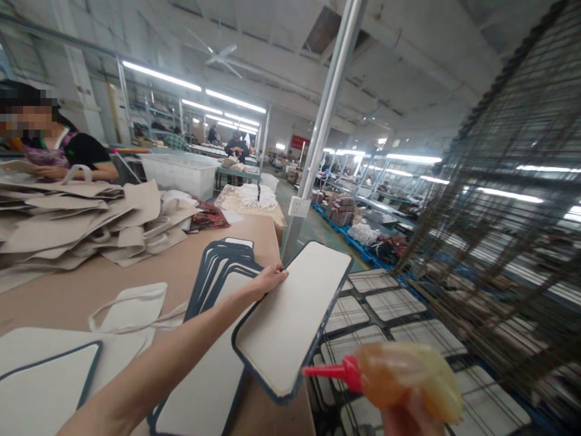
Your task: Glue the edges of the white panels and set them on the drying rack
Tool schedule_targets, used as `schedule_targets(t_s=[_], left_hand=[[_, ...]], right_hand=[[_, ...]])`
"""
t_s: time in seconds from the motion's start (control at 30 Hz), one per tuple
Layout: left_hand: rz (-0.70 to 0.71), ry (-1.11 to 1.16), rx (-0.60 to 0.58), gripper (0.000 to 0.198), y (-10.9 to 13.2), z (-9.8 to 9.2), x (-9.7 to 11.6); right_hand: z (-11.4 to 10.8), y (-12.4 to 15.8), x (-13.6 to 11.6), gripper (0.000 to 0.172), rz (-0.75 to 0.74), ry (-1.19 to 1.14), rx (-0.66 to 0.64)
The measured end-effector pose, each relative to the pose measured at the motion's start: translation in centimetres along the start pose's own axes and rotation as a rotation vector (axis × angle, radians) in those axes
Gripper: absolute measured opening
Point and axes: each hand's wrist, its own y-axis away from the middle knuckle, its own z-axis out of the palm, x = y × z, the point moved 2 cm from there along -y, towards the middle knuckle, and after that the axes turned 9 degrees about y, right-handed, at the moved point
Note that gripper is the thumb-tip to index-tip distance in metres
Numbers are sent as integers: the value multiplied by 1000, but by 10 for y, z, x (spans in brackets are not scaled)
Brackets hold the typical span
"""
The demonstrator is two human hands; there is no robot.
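Observation:
My left hand (271, 280) grips the long edge of a white rectangular panel with a dark blue border (297, 315), holding it tilted above the table. In my right hand (411, 415), low at the right, is a glue bottle (403, 375) with amber contents and a red nozzle. The nozzle points left, its tip at the panel's lower right edge; I cannot tell whether they touch. Beneath my left arm lies a fanned stack of similar blue-edged panels (218, 278). Another blue-edged panel (45, 384) lies at the lower left.
The brown table (181, 269) carries a heap of beige fabric pieces (86, 215) and a white piece with straps (136, 306). To the right, wire racks (390, 309) hold several panels. A metal post (313, 145) with a socket stands ahead. A co-worker (68, 148) sits at the left.

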Motion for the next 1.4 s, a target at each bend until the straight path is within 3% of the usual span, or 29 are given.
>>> schedule_targets(t_s=[0.03, 0.07, 0.17, 0.27, 0.4, 0.67, 0.9, 1.0, 1.23, 1.4], left_hand=[[20, -18, -6, 22, 4, 2, 1], [38, -35, -16, 22, 8, 5, 2], [97, -92, -50, 22, 22, 11, 6], [146, -157, -98, 27, 33, 15, 10], [162, -161, -175, 33, 41, 18, 11], [86, -140, -218, 45, 51, 22, 13], [79, -154, -167, 44, 45, 17, 6], [116, -201, -139, 40, 37, 17, -4], [187, -257, -208, 36, 40, 38, -3], [100, -305, -171, 36, 50, 39, 8]], right_hand=[[8, -6, -12, 66, -15, -5, 6], [15, -12, -26, 67, -130, -30, 24], [30, -30, -54, 55, -388, -47, -28], [29, -46, -65, 44, -477, -54, 6], [17, -61, -71, 41, -529, -69, 54], [-4, -80, -76, 46, -537, -48, 94], [-16, -49, -23, 52, -305, -20, -56], [-9, -40, -19, 47, -262, -57, -59], [27, -62, -44, 52, -458, -69, 31], [22, -73, -27, 57, -429, -25, 32]])
